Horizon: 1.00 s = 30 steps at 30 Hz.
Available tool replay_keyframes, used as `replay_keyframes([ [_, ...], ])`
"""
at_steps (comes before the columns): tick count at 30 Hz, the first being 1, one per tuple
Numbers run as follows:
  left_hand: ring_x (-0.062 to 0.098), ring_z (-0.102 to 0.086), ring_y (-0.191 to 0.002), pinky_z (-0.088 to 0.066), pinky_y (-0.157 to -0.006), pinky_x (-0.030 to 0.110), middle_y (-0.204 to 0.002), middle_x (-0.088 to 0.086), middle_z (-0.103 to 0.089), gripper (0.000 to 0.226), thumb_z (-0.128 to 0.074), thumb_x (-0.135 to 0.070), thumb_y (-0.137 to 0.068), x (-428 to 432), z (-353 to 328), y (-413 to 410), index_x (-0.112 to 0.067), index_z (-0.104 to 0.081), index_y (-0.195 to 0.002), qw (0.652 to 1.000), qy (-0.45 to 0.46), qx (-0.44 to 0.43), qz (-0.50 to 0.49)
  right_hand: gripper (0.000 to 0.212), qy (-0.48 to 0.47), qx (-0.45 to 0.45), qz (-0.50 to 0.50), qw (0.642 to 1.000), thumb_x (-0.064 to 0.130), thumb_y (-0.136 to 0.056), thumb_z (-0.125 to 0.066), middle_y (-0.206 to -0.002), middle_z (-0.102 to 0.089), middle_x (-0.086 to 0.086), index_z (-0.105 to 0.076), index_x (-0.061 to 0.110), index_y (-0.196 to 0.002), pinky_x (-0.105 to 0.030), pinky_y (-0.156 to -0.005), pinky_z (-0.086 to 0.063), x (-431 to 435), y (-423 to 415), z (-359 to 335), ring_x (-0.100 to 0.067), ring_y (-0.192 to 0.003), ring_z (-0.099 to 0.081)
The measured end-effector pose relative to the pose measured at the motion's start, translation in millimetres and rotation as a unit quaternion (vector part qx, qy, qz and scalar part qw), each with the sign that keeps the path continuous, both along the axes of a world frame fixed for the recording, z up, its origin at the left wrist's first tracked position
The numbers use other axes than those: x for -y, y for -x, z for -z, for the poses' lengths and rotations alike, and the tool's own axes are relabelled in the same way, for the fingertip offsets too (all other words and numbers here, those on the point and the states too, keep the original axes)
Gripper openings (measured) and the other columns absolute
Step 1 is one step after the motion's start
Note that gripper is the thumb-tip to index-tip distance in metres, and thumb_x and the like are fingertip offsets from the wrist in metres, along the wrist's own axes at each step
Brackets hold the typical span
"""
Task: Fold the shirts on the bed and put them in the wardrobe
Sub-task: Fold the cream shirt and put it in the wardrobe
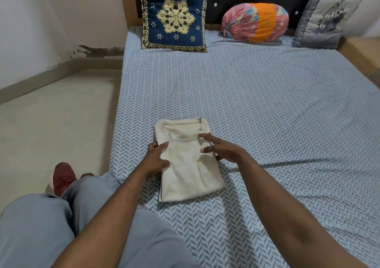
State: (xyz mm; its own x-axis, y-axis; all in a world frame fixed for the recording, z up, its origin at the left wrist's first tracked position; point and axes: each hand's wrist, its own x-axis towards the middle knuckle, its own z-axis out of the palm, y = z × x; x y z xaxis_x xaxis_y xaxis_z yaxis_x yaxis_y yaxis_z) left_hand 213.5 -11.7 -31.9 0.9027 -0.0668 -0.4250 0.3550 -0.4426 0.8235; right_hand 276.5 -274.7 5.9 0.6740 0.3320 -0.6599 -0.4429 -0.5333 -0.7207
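Blue-and-white herringbone sheeting covers the bed (267, 103), which fills the centre and right of the frame, with pale floor (51, 124) along the left.

Low and just left of centre, the left hand (156, 158) rests over the left edge of the folded shirt (191, 171). Its thumb and forefinger are spread on the cloth and the other fingers drop over the edge. Whether they hook underneath is hidden. The right hand (222, 148) is spread open at the opposite edge, fingertips reaching onto the fabric just below the neckline.

The cream shirt lies flat on the bed between the two hands. Its long axis runs almost straight up the frame, neckline at the far end and hem nearest the person. Both hands sit on the upper half, one on each long side, about equally near, so the hem end is unsupported. A lift would likely need the hands lower or underneath, or the bundle may sag open.

Grey trousers (41, 226) and a red shoe (61, 177) fill the lower left. Across the top stand a blue cushion (174, 16), a pink-and-orange bolster (255, 22) and a grey cushion (327, 17). No wardrobe is in view.
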Motion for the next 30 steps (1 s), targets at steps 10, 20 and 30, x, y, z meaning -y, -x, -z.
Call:
replay_keyframes([
  [10, 0.025, -0.003, -0.149, -0.018, -0.112, 0.022, -0.159, 0.013, 0.013, 0.096, -0.061, -0.001, -0.082, 23.2, -22.4, 7.7, -0.011, 0.0, -0.156, 0.988, -0.127, 0.055, 0.07, 0.065, 0.076, 0.043, -0.024, 0.996, -0.011, -0.083, -0.054, -0.12, -0.054, -0.017, -0.044, 0.015, -0.141, -0.048, -0.085, -0.056, -18.9, 1.0, -23.3, -0.03, -0.101, -0.061],
  [20, 0.024, -0.006, -0.149, -0.022, -0.113, 0.022, -0.158, 0.012, 0.008, 0.097, -0.063, 0.0, -0.078, -25.0, -44.7, 10.4, -0.007, -0.005, -0.155, 0.982, -0.144, 0.099, 0.065, 0.084, 0.105, 0.164, -0.022, 0.981, -0.01, -0.078, -0.063, -0.139, -0.042, -0.011, -0.031, 0.014, -0.152, -0.033, -0.058, -0.056, -67.8, 20.0, -49.2, -0.026, -0.095, -0.061],
  [30, 0.029, -0.028, -0.141, -0.033, -0.111, 0.03, -0.154, 0.01, -0.007, 0.093, -0.06, 0.0, -0.075, -147.6, -69.8, -3.8, -0.012, -0.012, -0.155, 0.987, -0.119, 0.097, 0.048, 0.08, 0.132, 0.195, -0.042, 0.971, -0.011, -0.076, -0.062, -0.13, -0.046, -0.008, -0.037, 0.014, -0.149, -0.041, -0.065, -0.06, -202.1, -0.2, -80.1, -0.02, -0.086, -0.062],
])
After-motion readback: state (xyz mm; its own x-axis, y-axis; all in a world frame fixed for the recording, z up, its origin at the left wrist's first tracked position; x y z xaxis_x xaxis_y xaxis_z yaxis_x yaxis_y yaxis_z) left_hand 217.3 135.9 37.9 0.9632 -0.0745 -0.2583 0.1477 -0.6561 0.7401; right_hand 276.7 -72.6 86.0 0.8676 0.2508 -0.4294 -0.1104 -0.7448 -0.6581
